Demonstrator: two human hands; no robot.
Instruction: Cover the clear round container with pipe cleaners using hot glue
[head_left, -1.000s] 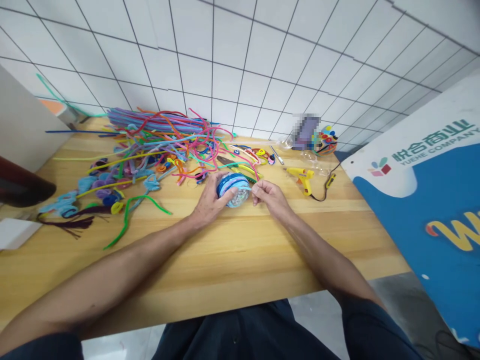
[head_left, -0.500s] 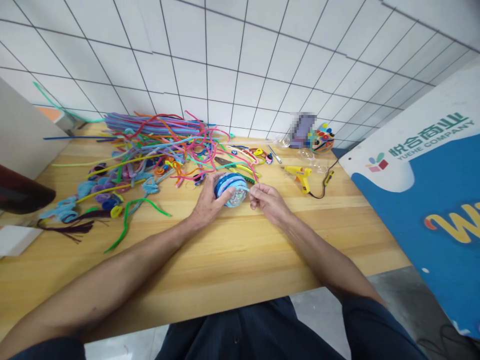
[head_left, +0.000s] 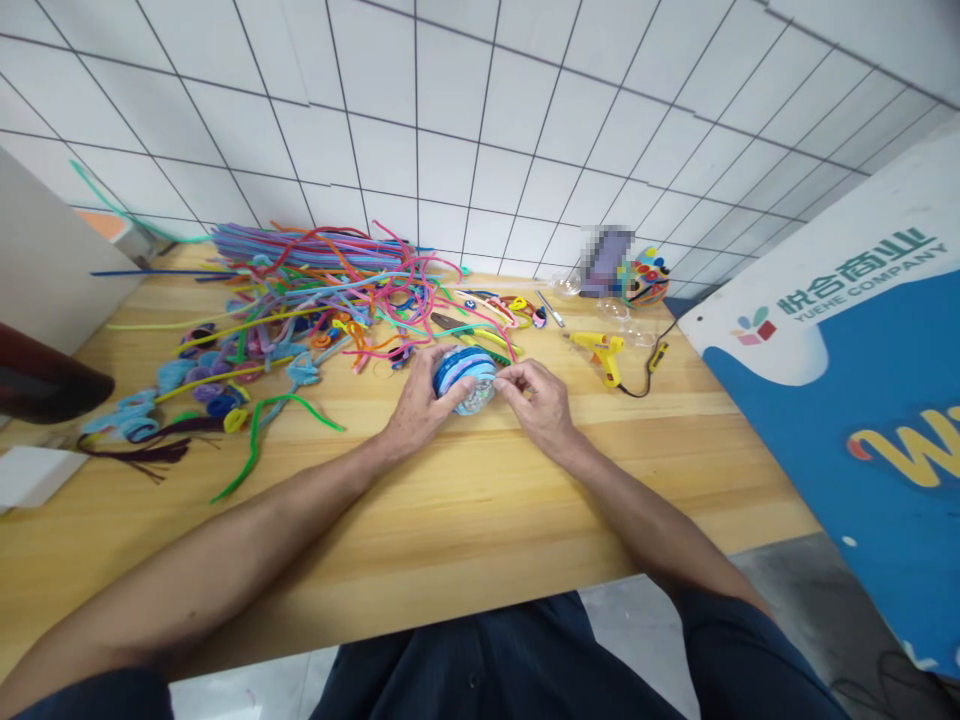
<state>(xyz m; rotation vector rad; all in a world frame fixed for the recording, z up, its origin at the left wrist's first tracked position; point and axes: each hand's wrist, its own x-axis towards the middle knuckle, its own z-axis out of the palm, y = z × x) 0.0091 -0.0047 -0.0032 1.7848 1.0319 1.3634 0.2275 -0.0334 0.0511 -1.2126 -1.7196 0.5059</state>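
My left hand [head_left: 418,408] is wrapped round the left side of a clear ball [head_left: 463,368], thumb across its front. Bands of dark blue, light blue and lilac pipe cleaner circle the ball, and its lower front still shows clear. At the ball's right side, my right hand [head_left: 543,408] pinches the end of a light blue pipe cleaner [head_left: 486,379] between thumb and forefinger. That end is mostly covered by the fingertips. Just behind the ball lie pliers [head_left: 480,337] with yellow-green handles.
Loose pipe cleaners [head_left: 315,285] and finished twisted shapes [head_left: 214,385] heap at the back left. A green pipe cleaner [head_left: 251,450] lies nearer. To the right are a yellow glue gun [head_left: 602,352], clear half-shells [head_left: 615,310] and a blue-and-white board [head_left: 847,370].
The light blue pipe cleaner now lies closer against the ball, with less of it showing at my right fingers. My right hand has shifted slightly, and the ball has turned a little.
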